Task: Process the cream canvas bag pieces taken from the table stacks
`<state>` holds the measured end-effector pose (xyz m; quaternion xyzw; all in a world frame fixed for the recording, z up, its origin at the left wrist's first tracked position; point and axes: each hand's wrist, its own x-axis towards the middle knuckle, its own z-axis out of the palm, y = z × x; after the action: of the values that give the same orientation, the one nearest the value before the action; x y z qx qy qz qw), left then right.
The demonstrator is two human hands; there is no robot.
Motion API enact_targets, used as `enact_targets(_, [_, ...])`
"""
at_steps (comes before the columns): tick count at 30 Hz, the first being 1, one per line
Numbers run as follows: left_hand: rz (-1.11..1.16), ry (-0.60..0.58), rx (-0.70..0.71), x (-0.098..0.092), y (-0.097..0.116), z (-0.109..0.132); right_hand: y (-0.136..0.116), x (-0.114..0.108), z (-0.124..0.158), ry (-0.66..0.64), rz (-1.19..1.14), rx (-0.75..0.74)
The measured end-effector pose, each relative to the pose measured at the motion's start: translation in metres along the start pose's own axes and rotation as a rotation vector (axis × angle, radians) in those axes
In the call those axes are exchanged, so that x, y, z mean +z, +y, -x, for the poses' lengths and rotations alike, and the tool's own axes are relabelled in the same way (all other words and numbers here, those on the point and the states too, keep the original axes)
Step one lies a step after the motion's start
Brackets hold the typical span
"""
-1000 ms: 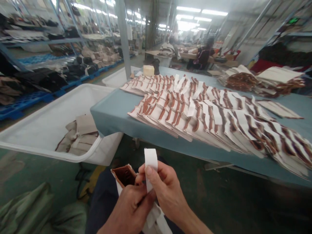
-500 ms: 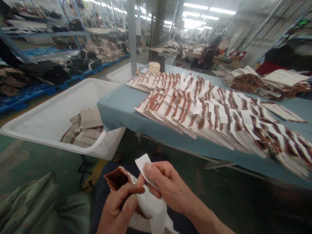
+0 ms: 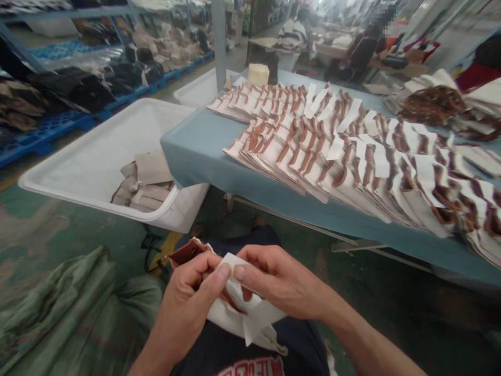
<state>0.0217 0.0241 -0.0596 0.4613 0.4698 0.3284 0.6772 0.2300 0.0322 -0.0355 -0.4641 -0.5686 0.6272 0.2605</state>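
Over my lap, my left hand point(image 3: 191, 297) and my right hand point(image 3: 277, 279) are both closed on a cream fabric piece with a brown lining point(image 3: 188, 251). A white paper strip point(image 3: 250, 313) lies across it, pinched between my right thumb and fingers and pressed by my left thumb. On the blue-grey table point(image 3: 195, 151) ahead, several like cream-and-brown pieces with white strips point(image 3: 336, 156) lie fanned out in overlapping rows.
A white plastic tub point(image 3: 90, 162) holding several beige fabric pieces point(image 3: 144, 180) stands left of the table. Green sacks point(image 3: 58, 313) lie at my lower left. Shelving with dark goods runs along the left. A seated person point(image 3: 364, 47) works far behind. More piles point(image 3: 434, 102) sit at the table's back right.
The white strip stood upright in my right hand; now it is folded down flat onto the piece, and both hands have lowered onto my lap. The view has tilted downward.
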Motion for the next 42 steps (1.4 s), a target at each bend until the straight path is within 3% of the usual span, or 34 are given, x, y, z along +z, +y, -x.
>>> enact_targets(3, [-0.062,0.033,0.046,0.000,-0.004,-0.001,0.009,0.007,-0.005,0.127,-0.092,-0.029])
enact_targets(8, [-0.155,0.145,0.123,0.002,-0.010,-0.001,0.022,0.022,-0.010,0.168,-0.372,-0.002])
enact_targets(13, [-0.081,0.273,0.036,-0.003,-0.023,0.001,0.035,0.022,-0.007,0.176,-0.528,0.025])
enact_targets(18, [0.192,0.073,0.032,-0.004,-0.041,0.012,0.064,0.033,-0.002,0.163,-0.682,0.037])
enact_targets(24, [-0.144,-0.069,-0.095,-0.003,-0.043,0.022,0.092,0.055,0.004,0.245,-0.731,0.090])
enact_targets(28, [-0.357,-0.107,-0.099,-0.007,-0.035,0.023,0.079,0.050,0.017,0.313,-0.615,0.079])
enact_targets(33, [-0.486,-0.039,0.055,-0.003,-0.018,0.014,0.048,0.041,0.038,0.426,-0.355,-0.020])
enact_targets(37, [-0.515,0.000,0.174,0.005,-0.002,0.005,0.037,0.037,0.034,0.483,-0.167,-0.054])
enact_targets(42, [-0.513,0.018,0.269,0.011,0.007,-0.001,0.030,0.029,0.024,0.508,-0.135,-0.064])
